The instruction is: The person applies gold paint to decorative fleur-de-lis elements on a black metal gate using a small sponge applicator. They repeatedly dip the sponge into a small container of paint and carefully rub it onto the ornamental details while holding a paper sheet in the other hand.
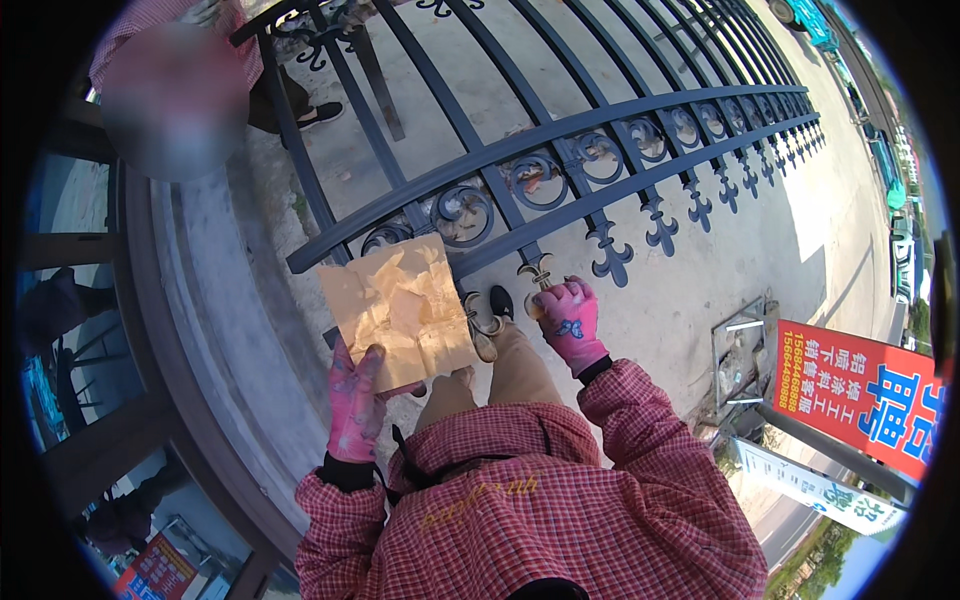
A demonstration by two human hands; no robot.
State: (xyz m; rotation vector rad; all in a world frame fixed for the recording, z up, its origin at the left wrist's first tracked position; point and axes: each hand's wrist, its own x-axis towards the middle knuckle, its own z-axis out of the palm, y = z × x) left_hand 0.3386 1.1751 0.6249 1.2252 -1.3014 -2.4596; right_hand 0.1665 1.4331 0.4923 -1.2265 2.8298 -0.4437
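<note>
My left hand [357,400], in a pink glove, grips the lower edge of a square, gold-smeared piece of cardboard [385,345]. The cardboard lies over the near left corner of a dark metal fence panel [560,130] and hides part of it. My right hand [572,325], in a pink glove with a blue butterfly, is closed at a gold-coloured spear-shaped finial [537,268] on the panel's near edge. Something small and tan shows at its fingertips, too hidden to name. Another gold finial [480,315] is beside the cardboard; dark grey finials [611,255] continue to the right.
Another person in a checked top [245,40] is at the far left, beside the panel. A stone ledge [215,300] and glass doors run along the left. On the right are a metal frame stand [742,350], a red sign board [855,395] and a white banner [815,485].
</note>
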